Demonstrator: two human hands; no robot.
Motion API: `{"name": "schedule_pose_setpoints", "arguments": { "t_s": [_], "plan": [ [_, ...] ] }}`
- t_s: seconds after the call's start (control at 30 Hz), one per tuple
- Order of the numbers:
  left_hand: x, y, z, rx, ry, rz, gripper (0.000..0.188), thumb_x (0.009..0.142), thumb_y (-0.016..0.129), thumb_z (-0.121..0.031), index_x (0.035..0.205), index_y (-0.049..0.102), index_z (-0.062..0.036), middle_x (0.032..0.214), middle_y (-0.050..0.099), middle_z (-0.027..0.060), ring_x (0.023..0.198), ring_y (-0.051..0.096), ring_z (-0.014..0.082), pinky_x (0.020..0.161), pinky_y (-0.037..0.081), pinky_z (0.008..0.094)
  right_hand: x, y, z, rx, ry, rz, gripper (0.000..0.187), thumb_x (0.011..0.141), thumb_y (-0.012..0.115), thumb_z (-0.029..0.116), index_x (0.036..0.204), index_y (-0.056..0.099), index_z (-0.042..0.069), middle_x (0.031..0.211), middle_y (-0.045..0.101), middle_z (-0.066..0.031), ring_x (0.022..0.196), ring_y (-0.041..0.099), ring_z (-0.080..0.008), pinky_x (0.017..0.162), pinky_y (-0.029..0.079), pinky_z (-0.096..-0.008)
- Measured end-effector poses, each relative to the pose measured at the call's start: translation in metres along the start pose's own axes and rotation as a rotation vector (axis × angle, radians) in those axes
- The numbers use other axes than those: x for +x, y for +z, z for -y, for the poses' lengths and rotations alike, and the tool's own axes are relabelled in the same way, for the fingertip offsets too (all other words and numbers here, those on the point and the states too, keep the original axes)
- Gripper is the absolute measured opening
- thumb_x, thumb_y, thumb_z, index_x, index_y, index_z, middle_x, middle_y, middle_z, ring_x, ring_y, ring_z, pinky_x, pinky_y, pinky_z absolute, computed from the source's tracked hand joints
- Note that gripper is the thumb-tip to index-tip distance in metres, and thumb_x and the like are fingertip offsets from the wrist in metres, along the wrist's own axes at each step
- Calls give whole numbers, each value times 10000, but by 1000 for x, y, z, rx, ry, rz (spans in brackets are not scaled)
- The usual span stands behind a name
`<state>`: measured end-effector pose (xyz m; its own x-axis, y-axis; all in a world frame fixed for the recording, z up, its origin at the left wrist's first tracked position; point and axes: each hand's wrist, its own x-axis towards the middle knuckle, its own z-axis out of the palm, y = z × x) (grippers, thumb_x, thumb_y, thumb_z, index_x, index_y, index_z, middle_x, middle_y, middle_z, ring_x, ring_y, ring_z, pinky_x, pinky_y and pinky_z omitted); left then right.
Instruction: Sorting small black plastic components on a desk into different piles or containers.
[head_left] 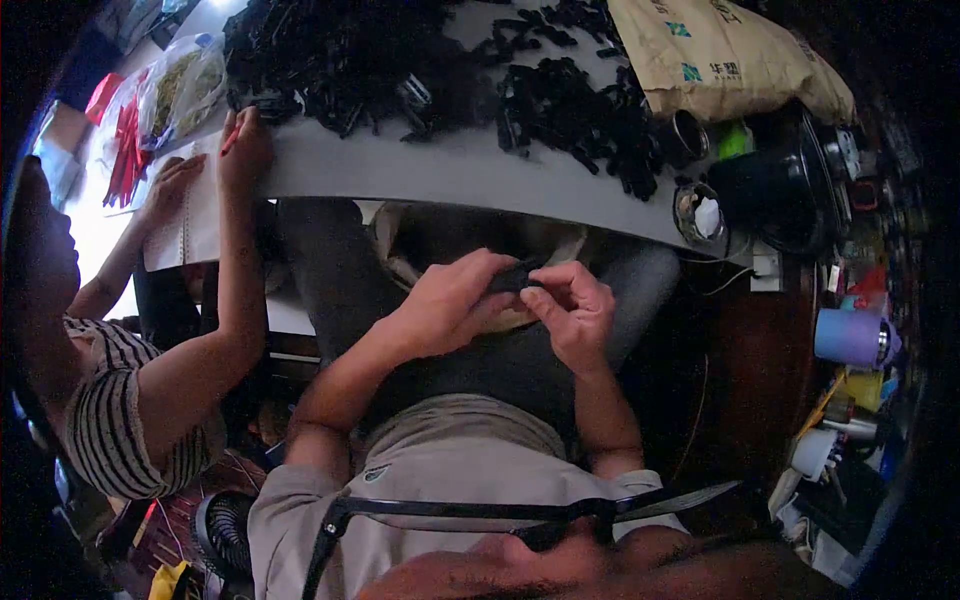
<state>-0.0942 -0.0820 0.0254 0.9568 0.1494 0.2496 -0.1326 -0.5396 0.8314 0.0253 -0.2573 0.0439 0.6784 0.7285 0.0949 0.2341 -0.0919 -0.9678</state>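
Note:
Over my lap, my left hand (460,302) and my right hand (575,315) meet at a small black part (524,276). The fingers of both hands are closed on it, and they cover most of it, so its exact shape is hidden. Beneath the hands, between my knees, sits an open bag with a pale rim (398,265). Beyond it, on the white table (400,165), lies a large heap of small black plastic parts (330,60). A second pile of similar black parts (575,115) lies to its right.
At my left a person in a striped sleeve (140,410) holds a red pen (232,135) over a notebook (195,215). A brown paper sack (730,60) lies far right, near a black bucket (770,190) and a glass jar (700,213). A purple-blue cup (850,335) stands right.

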Motion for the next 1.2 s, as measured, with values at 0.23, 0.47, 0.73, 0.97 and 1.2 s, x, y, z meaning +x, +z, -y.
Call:
{"name": "schedule_pose_setpoints", "arguments": {
  "t_s": [0.23,0.47,0.73,0.97,1.2],
  "plan": [
    [-16,4,25,-78,42,-22,337,917,673,-189,1180,581,1,904,627,195,799,630,421,648,490,473,21,-3,-32,-135,-44,331,411,898,768,262,1212,614,45,909,703,-88,780,659,-175,726,543,-347],
    [-22,19,38,-119,-104,-47,264,928,677,-218,1066,606,-4,816,614,182,744,635,375,621,482,427,26,0,-66,-57,-11,386,278,903,755,207,1088,661,23,842,702,-99,753,671,-156,694,539,-329],
    [-2,18,70,-244,-347,102,338,922,720,-276,1020,623,33,832,617,170,740,608,353,650,479,390,49,-1,-84,-39,96,401,226,902,743,197,1012,665,16,831,710,-109,742,677,-147,677,542,-343],
    [13,5,58,218,-219,16,311,876,741,-342,962,680,-49,885,666,162,846,674,369,699,528,457,50,-4,-103,-171,126,399,223,899,748,196,1020,669,24,812,705,-87,736,678,-176,672,532,-340],
    [72,-56,76,752,-214,-484,463,875,726,-261,1274,560,-95,1052,571,131,888,633,362,679,538,446,59,-1,-93,-485,-162,53,218,890,750,169,1060,689,48,826,713,-123,745,703,-261,670,541,-364]
  ]
}}
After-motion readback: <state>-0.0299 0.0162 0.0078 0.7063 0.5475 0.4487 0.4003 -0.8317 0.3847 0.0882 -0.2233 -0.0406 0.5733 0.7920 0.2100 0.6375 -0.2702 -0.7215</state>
